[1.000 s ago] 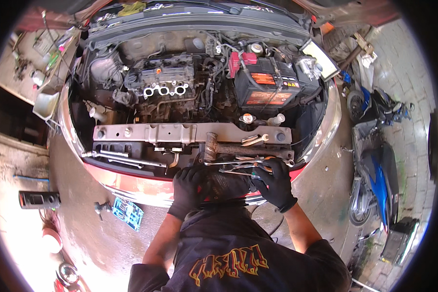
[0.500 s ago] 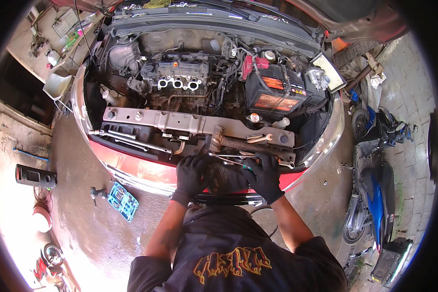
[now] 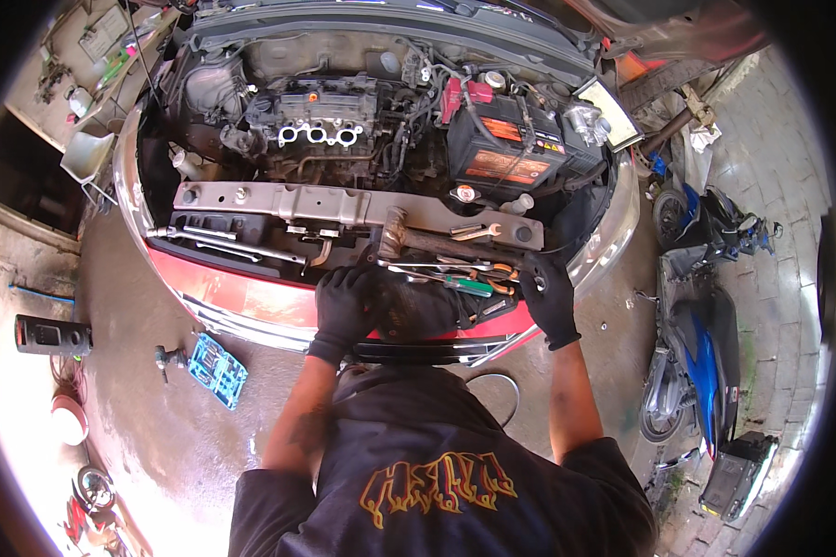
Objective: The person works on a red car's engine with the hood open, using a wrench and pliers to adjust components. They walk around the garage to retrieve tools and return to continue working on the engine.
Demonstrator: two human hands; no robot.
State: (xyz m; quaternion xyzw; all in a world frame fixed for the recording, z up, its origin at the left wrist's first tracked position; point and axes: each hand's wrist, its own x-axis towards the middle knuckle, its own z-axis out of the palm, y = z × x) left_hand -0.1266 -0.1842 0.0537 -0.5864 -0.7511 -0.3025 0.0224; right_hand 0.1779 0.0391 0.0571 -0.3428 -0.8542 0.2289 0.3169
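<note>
The right hand (image 3: pixel 548 292) is shifting off the green-handled tool (image 3: pixel 471 286), seemingly freeing it at the far edge of the pouch (image 3: pixel 413 311), its fingers and the left hand's (image 3: pixel 344 302) curling, any grip unclear.

On the car's front end (image 3: pixel 241 290): wrenches (image 3: pixel 494 229), green-handled tool (image 3: pixel 468 286), apparently a hammer (image 3: pixel 394 232).

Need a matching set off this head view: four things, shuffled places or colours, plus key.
1. Car battery
2. Tool case
3. Green-handled screwdriver
4. Motorcycle

A. Light blue, on the floor at left
B. Blue and black, at far right
C. Black with orange labels
D. Between left hand and right hand

Pairs: 1-C, 2-A, 3-D, 4-B
</note>
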